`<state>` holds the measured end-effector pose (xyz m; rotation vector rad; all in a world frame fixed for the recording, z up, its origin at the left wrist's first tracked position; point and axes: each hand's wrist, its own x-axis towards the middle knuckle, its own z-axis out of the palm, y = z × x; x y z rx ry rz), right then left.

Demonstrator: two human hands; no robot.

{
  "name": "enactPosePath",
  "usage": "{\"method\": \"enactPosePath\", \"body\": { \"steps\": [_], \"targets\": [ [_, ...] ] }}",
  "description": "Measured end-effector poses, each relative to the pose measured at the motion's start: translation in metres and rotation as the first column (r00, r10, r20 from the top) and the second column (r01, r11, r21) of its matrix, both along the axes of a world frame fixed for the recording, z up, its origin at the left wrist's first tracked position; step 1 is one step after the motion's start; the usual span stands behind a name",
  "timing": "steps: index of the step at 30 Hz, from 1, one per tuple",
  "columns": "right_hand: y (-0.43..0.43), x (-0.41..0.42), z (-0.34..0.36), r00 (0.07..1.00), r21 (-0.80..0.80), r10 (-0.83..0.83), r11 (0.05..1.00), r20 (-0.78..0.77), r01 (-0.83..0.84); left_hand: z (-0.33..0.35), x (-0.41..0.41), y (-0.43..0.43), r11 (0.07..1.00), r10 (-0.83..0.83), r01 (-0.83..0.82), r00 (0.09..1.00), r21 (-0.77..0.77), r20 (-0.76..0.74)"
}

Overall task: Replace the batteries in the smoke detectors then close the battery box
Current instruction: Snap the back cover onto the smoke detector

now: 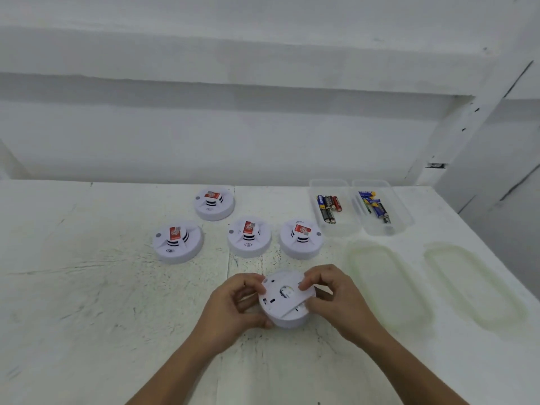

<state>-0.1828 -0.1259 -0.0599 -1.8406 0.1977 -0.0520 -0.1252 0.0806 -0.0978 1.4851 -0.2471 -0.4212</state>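
A white smoke detector (285, 302) lies upside down near the table's front, its back plate facing up. My left hand (233, 305) grips its left side, fingers curled round the rim. My right hand (330, 296) pinches the back plate at its right edge. Behind it stand several more white smoke detectors with red labels, among them one at the left (177, 241), one at the back (214, 202) and one at the right (301, 237). Two clear battery boxes (333, 229) (400, 223) at the back right hold several batteries each.
Two translucent box lids (385, 285) (473, 287) lie flat on the white table (87, 287) to the right of my hands. A white wall with ledges rises behind the table. The table's right edge runs diagonally past the lids.
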Motion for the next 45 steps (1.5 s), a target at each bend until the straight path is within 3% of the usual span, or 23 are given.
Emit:
{"method": "enactPosePath", "body": {
  "steps": [7,14,18,23,27,31,45],
  "targets": [
    [0.001,-0.008,0.000,0.989,-0.277,0.148,0.951,0.023,-0.135,0.011,-0.004,0.003,0.983,-0.076,0.056,0.991,0.173,0.111],
    [0.002,-0.013,0.001,0.948,-0.656,0.315,0.725,0.043,-0.211,0.016,-0.010,-0.001,0.903,-0.207,0.107,0.957,0.417,0.204],
    [0.008,-0.013,0.003,0.908,-0.754,0.419,0.602,0.018,-0.263,0.016,-0.008,-0.009,0.846,-0.279,0.096,0.918,0.524,0.282],
    [0.012,-0.015,0.004,0.884,-0.832,0.468,0.483,-0.017,-0.272,0.013,-0.002,-0.010,0.807,-0.345,0.134,0.898,0.575,0.275],
    [0.018,-0.014,-0.001,0.893,-0.847,0.450,0.476,0.003,-0.237,0.009,-0.002,-0.011,0.809,-0.355,0.141,0.891,0.571,0.284],
    [0.021,-0.010,-0.003,0.907,-0.759,0.419,0.582,-0.028,-0.292,0.001,0.001,-0.012,0.802,-0.303,0.091,0.914,0.590,0.272],
    [0.011,-0.003,0.006,0.876,-0.705,0.479,0.601,-0.060,-0.377,0.001,0.001,-0.014,0.789,-0.301,0.064,0.908,0.611,0.293]
  ]
}}
